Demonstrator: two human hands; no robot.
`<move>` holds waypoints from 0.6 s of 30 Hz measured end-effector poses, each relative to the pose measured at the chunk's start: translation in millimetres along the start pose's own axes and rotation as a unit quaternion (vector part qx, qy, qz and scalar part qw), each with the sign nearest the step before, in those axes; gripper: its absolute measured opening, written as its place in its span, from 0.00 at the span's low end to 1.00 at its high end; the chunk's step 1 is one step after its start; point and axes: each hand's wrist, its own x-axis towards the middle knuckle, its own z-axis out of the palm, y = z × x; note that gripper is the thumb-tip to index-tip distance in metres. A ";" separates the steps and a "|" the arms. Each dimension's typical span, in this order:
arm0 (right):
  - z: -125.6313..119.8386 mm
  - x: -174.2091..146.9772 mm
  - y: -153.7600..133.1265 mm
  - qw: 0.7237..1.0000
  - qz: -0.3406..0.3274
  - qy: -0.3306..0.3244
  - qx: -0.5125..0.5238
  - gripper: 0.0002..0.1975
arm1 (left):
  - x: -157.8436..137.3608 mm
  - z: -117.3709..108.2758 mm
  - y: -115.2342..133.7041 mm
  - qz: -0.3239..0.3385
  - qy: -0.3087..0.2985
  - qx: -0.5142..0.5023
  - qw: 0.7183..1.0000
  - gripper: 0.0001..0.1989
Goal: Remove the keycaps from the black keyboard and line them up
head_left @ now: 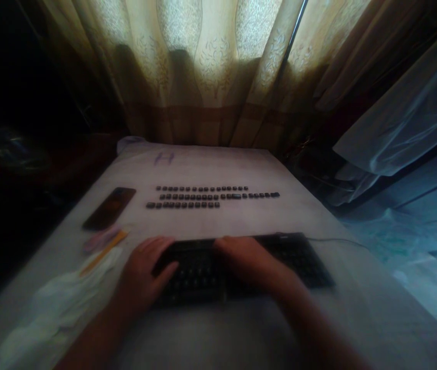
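We see a long black plastic keyboard [198, 280] at the near part of the pale, cloth-covered desk [241, 169]. The left hand [145, 270] holds its left end, with fingers over the far corner and thumb over the keys. The right hand [247, 257] is on its middle with fingers bunched up; we cannot tell if they pinch anything, as the tips are hidden. Both hands block some keys. A thin dark cord [334, 240] runs off to the right. Past the keyboard, small black square loose keys [187, 197] lie in three rows. On the left we see a dark, flat phone [109, 208], a pink soft thing, an orange flat stick [103, 253] and a white crumpled sheet [66, 290], all blurry. Behind hangs a cream patterned curtain [216, 56]. The left side is too dark to make out.
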 end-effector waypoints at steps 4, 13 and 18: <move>-5.6 -3.2 27.7 0.987 0.041 0.097 0.123 0.06 | -4.7 -1.6 27.6 0.114 -0.118 0.038 0.986 0.45; -6.4 -10.0 78.8 0.935 0.182 0.105 0.287 0.04 | -13.8 12.6 24.8 0.129 -0.171 0.088 0.973 0.44; 7.3 0.5 69.0 0.879 0.139 0.066 0.452 0.03 | -15.4 8.6 17.0 0.112 -0.182 0.079 0.974 0.44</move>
